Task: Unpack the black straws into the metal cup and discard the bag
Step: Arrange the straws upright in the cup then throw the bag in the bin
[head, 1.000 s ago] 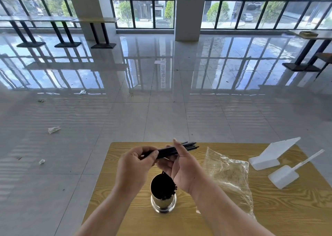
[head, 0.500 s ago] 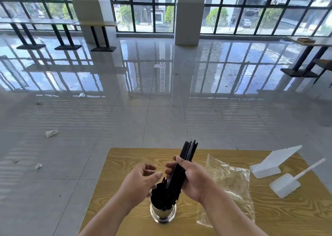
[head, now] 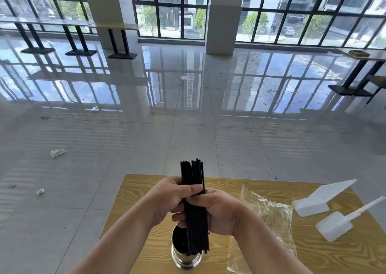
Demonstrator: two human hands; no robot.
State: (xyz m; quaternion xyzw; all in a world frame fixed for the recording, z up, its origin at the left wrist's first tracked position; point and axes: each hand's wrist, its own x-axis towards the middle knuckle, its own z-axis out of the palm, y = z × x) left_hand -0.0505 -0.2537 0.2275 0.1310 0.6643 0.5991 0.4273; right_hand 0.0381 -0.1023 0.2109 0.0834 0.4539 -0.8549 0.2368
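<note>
Glossy floor tiles and tall windows fill the background; close in, a wooden tabletop (head: 146,192) carries the work. Both hands hold the bundle of black straws (head: 195,207) upright over the metal cup (head: 183,255): the left hand (head: 167,198) has its fingers clamped round the upper part, the right hand (head: 219,211) wraps it just below, and the lower ends already dip at the cup's mouth. To seat them well, I judge the bundle should stay vertical and centred over the opening, then be let slide down through a loosening hold, so no end catches the rim or splays outside; the narrow cup could tip if pushed sideways. The empty clear bag (head: 269,217) lies just right of the cup, touching the right forearm's line, not yet discarded. Two white plastic pieces (head: 321,198) rest well apart at the right edge, out of the way. Nothing blocks the cup itself.
</note>
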